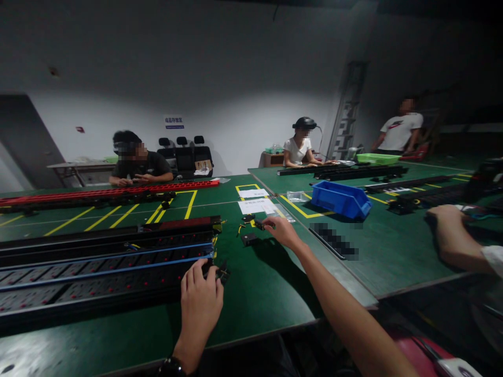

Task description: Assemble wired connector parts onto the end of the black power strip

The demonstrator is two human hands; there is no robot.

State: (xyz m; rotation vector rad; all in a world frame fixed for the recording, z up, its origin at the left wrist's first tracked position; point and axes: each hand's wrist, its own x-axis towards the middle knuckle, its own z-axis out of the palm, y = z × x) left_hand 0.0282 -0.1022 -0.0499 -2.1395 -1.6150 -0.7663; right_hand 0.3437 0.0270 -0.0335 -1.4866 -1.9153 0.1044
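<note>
My left hand (202,298) rests at the right end of a long black strip with red dots (129,287), which looks like a power strip. Its fingers are bent around a small black end part (222,272), partly hidden by them. Farther forward, my right hand (283,231) pinches a small black part (259,224) between thumb and fingers. Just below that part, a black block (249,240) lies on the green table. Short yellow and black pieces (241,228) are scattered beside it.
A blue bin (340,200) stands right of papers (257,206). A dark narrow bar (328,243) lies nearer me. Red rails (110,191) stretch across the far left. A co-worker's arm (456,235) reaches in at right; other people (301,149) are across the table.
</note>
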